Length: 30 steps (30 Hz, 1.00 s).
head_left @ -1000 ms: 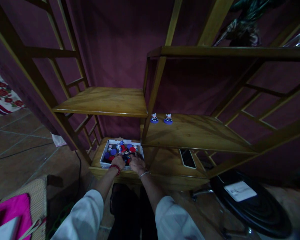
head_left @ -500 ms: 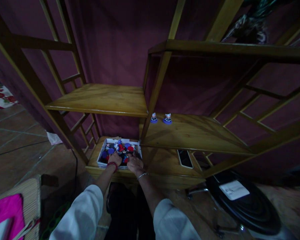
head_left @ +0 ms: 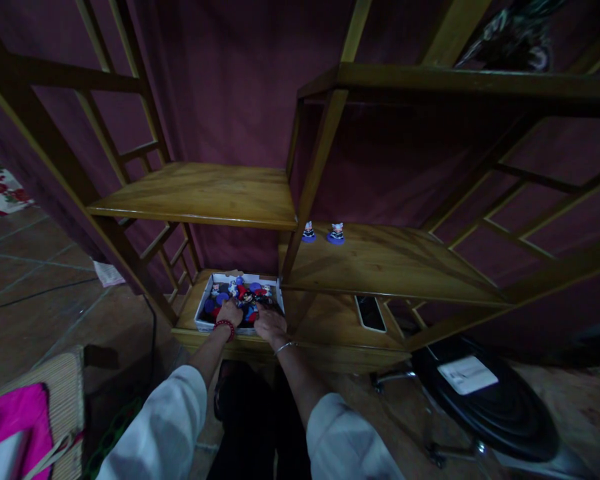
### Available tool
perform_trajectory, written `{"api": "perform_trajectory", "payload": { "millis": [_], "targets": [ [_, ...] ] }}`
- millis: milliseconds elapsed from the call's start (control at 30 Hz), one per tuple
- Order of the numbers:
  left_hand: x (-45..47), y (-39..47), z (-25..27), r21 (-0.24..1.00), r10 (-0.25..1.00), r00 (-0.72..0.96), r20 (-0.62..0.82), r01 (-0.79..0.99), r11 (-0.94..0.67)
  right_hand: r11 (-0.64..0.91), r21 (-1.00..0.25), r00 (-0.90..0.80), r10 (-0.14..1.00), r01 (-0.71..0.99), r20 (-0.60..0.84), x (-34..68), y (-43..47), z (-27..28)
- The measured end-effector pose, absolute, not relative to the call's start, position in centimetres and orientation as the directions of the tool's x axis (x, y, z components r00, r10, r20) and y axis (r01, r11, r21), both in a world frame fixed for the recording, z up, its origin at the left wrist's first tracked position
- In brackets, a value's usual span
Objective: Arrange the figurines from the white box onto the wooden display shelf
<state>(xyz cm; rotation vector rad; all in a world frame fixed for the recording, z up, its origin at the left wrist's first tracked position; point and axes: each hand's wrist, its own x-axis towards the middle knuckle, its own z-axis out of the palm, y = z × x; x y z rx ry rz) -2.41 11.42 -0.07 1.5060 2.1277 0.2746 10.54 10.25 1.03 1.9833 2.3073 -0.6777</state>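
Observation:
A shallow white cardboard box [head_left: 200, 325] on the low shelf holds several small figurines and round purple, blue and red pieces. My left hand [head_left: 229, 313], with a red bead bracelet at the wrist, is in the box's front left part, fingers curled down among the pieces. My right hand [head_left: 270, 323], with a silver bangle, reaches in at the front right, its fingers bent. Beside its fingertips lies a black and red figurine [head_left: 249, 297]. What either hand grips is hidden. Two small figurines on purple bases, a left one [head_left: 309, 233] and a right one [head_left: 336, 234], stand on the shelf to the right.
A wooden shelf unit [head_left: 195, 193] with boards at different heights surrounds the box. A phone [head_left: 371, 313] lies on the lower board at right. Below it stands a black round stool [head_left: 500, 413]. A woven seat [head_left: 70, 393] with pink cloth [head_left: 27, 420] is at lower left.
Inside the box the pieces between my hands have shifted: a red disc by my right fingers is out of sight, and a black and red figurine shows there. Both hands stay in the box.

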Motion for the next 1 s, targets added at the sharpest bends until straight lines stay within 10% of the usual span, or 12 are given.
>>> {"api": "perform_trajectory", "payload": {
  "millis": [1000],
  "targets": [
    [-1.67,11.26,0.05,0.436,0.911,-0.290,-0.294,0.807,0.398,0.142,-0.313,-0.237,0.927,0.939,-0.291,10.68,10.18,1.29]
  ]
}}
